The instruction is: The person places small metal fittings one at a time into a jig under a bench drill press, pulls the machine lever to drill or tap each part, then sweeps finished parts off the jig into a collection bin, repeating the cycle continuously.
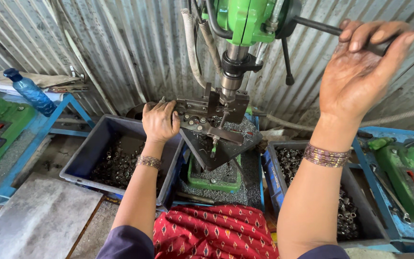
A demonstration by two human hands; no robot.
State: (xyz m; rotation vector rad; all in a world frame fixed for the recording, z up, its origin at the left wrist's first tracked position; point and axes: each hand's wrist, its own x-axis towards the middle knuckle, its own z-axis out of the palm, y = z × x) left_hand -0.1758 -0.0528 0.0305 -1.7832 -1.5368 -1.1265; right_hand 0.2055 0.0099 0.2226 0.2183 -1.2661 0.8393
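Head-worn view, downward, close

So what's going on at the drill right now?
A person works a green drill press. The right hand grips the feed lever up high, while the left hand rests on the metal jig under the spindle. Bins of small metal parts sit on both sides.

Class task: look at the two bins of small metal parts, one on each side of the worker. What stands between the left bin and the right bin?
In the head view, the green drill press stands between the left bin and right bin, with its swarf-covered table and green base.
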